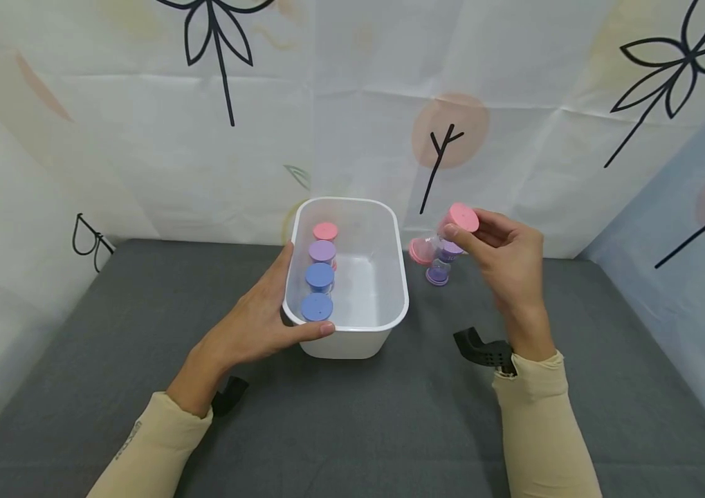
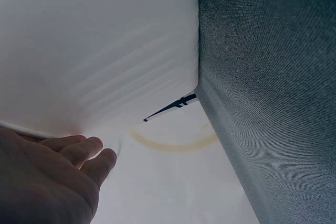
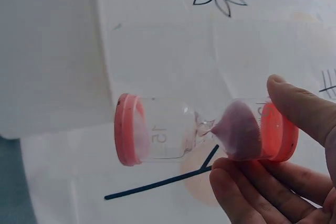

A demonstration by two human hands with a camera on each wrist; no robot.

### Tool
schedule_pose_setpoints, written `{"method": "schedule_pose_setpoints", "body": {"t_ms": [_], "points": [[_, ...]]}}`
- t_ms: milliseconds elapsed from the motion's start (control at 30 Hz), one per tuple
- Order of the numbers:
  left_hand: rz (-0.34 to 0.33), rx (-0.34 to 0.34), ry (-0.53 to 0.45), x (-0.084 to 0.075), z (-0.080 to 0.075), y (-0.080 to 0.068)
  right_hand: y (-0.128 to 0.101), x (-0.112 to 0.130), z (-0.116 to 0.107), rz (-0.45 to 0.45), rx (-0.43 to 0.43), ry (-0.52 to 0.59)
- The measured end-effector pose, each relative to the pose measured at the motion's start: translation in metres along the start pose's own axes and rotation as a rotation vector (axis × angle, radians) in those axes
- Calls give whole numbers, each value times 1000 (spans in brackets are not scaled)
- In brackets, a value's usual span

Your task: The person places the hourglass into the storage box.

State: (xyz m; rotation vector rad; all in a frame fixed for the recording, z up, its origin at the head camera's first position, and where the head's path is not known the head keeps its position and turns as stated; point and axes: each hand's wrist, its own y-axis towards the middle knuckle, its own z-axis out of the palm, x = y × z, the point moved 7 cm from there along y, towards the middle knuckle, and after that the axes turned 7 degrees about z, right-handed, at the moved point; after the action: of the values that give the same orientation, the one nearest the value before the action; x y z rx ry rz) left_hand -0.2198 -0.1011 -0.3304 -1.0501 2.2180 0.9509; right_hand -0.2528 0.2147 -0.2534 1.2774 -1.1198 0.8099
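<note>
While the left hand is steadying the white tub on the grey surface, fingers resting flat against its near-left wall and thumb along the rim, the right hand is pinching a pink hourglass by one cap and holding it tilted in the air just right of the tub. The step in hand looks like packing: four hourglasses are already standing in a row along the tub's left side, pink, purple, blue, blue. The next move probably calls for carrying the pink one leftward over the rim; a purple hourglass is waiting outside.
</note>
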Motion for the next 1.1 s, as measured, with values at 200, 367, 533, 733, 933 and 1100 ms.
{"method": "schedule_pose_setpoints", "body": {"t_ms": [200, 367, 533, 733, 933, 1100], "points": [[-14, 5, 12, 1, -1, -1, -6, 17, 3, -71, 14, 185], [-33, 8, 22, 2, -2, -2, -9, 25, 6, -98, 40, 301], [-27, 6, 18, 0, -3, -2, -11, 27, 12, -109, 72, 368], [-20, 8, 16, 1, -3, -2, -14, 30, 19, -116, 104, 378], [-17, 7, 13, 1, -3, -1, -16, 30, 26, -106, 137, 359], [-4, 0, 3, 0, -1, 0, -16, 33, 32, -75, 155, 293]]}}
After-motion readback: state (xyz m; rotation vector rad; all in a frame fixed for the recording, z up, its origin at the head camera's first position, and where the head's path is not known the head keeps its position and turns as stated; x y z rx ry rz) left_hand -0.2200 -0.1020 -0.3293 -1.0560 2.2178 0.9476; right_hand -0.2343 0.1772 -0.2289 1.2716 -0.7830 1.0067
